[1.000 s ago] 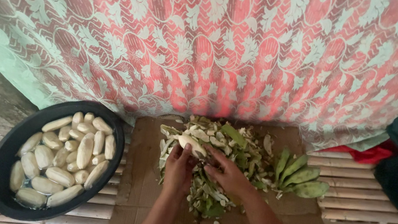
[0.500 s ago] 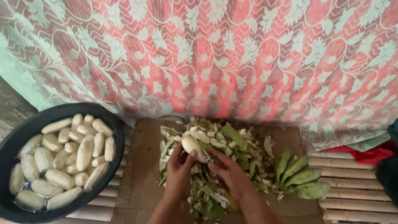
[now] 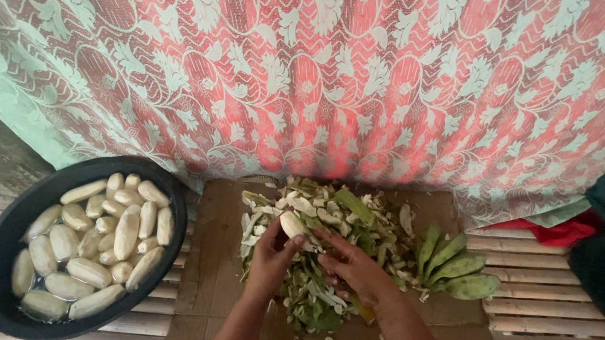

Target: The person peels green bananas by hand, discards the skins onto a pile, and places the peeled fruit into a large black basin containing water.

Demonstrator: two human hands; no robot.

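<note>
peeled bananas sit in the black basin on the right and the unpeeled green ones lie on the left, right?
Sides are swapped. In the head view the black basin of peeled bananas is on the left; the unpeeled green bananas lie on the right.

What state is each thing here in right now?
Left hand: holding a peeled banana.
Right hand: at the banana, over the peels.
Basin: full of peeled bananas in water.
Green bananas: unpeeled, beside the peels.
Peels: heaped on cardboard.
</note>
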